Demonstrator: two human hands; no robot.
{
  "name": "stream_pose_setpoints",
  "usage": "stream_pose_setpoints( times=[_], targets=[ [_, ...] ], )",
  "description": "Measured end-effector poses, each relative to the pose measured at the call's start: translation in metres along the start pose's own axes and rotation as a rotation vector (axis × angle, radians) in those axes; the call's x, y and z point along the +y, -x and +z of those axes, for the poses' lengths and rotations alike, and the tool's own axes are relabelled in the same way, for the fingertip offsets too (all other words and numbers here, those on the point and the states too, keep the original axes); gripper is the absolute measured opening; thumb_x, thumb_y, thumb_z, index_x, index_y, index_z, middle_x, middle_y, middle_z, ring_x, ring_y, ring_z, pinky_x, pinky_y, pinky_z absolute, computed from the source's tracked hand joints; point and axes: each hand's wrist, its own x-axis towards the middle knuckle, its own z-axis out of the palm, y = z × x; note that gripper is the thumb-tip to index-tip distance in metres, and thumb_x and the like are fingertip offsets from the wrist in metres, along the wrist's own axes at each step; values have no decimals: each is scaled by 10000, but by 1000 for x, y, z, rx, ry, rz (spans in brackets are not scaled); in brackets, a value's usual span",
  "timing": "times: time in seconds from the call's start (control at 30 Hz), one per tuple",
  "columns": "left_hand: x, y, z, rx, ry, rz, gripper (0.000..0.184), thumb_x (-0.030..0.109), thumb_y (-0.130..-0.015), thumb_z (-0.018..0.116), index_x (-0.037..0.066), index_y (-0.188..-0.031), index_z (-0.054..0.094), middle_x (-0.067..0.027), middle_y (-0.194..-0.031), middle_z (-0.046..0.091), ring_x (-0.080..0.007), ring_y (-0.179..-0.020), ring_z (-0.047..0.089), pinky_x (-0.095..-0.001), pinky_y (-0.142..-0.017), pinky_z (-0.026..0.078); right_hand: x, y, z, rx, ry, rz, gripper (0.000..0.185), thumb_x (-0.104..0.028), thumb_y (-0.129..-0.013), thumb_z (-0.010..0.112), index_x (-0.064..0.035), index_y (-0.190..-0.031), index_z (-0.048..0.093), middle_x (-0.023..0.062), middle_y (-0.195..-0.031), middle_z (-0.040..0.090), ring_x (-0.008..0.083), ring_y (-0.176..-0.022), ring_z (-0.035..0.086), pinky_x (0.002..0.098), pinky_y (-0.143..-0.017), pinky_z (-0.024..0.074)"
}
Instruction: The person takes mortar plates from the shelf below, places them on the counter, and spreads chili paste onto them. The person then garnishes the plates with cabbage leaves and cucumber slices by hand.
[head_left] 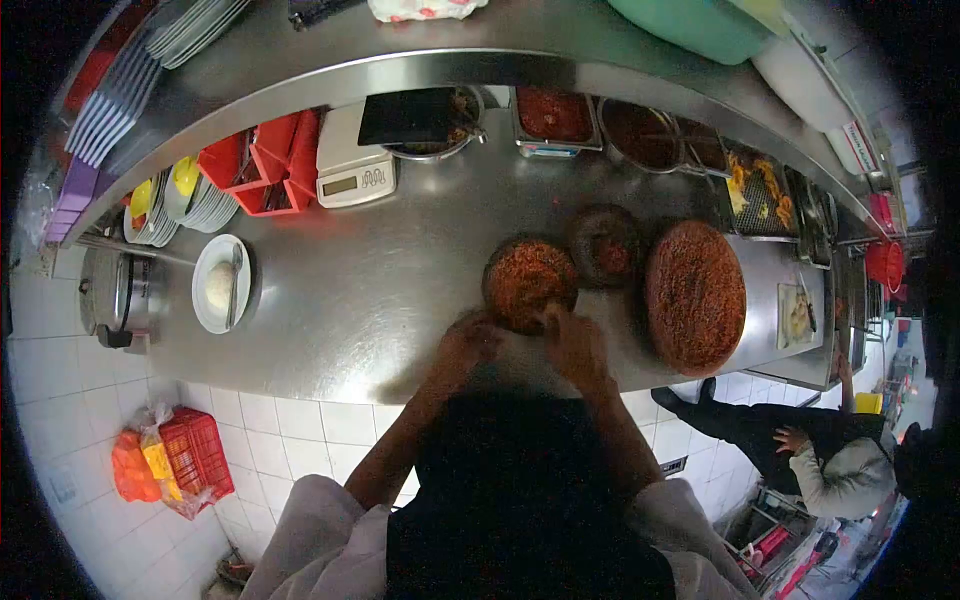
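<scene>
A round dark dish filled with crumbly red-brown food sits on the steel counter in front of me. My right hand is at its lower right rim, fingers drawn together over the food's edge; whatever they pinch is too small to name. Just left of the same dish, low by the counter's front, is my left hand; its fingers are dark and blurred. Behind and to the right stands a second dark bowl with a little red food in the bottom. Farther right lies a large oval mound of the same red-brown food.
A white plate holds a pale ball and a utensil. Along the back are a kitchen scale, red bins, a tray of red sauce and pots. An overhead shelf crosses above. Another person is at right.
</scene>
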Motion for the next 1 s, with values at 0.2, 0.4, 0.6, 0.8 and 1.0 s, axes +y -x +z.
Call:
stream_pose_setpoints(
  times=[0.2, 0.4, 0.6, 0.8, 1.0],
  targets=[
    [9, 8, -4, 21, 65, 5, 342, 216, -1048, 557, -1, -1312, 567, -152, -1221, 654, -285, -1035, 686, -409, -860, 617, 58, -17, 33, 346, 30, -200, 309, -356, -1062, 448, -113, -1072, 638, 196, -815, 681, 444, -792, 680, 572, -715, 501],
    [10, -1, -6, 45, 6, 2, 336, 203, -1049, 565, -12, -1307, 571, -156, -1196, 667, -276, -1039, 694, -409, -874, 615, 9, -20, -22, 90, -5, -83, 270, -315, -1043, 503, -97, -1064, 660, 187, -792, 655, 376, -753, 678, 528, -718, 514],
    [17, 5, -3, 41, 133, -72, 330, 152, -1032, 589, -4, -1321, 554, -142, -1192, 660, -266, -1064, 686, -406, -891, 605, 59, -62, -41, 155, 333, -237, 152, -107, -867, 665, -86, -1017, 667, 166, -814, 677, 342, -790, 695, 477, -713, 531],
    [1, -4, -11, 33, 235, -46, 318, 161, -1039, 582, -2, -1311, 552, -136, -1198, 658, -260, -1042, 697, -401, -864, 609, 31, -15, -67, -157, 124, 19, 170, -44, -816, 655, -101, -976, 656, 167, -852, 699, 319, -810, 710, 461, -717, 535],
    [3, -2, -11, 27, 197, -38, 357, 205, -1041, 580, -3, -1328, 536, -151, -1203, 665, -275, -1051, 693, -405, -882, 601, 37, -17, -54, -214, -12, 5, 98, -103, -856, 656, -104, -953, 642, 186, -854, 698, 394, -790, 698, 492, -687, 528]
  ],
)
